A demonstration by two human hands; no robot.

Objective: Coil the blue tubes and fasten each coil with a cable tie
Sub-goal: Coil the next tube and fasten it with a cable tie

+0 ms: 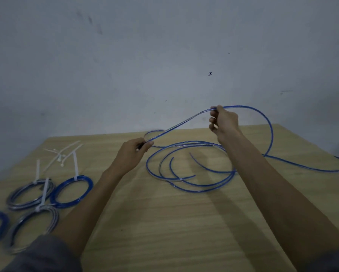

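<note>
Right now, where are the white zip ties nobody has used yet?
In the head view, the loose cable ties lie on the table's far left, just behind the finished coils.

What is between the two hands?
In the head view, a taut stretch of blue tube runs from the left hand up to the right hand, raised above the wooden table.

tied coils [71, 192]: 4 | loose cable ties [61, 155]: several, count unclear | uncoiled tubes [192, 173]: count unclear
</note>
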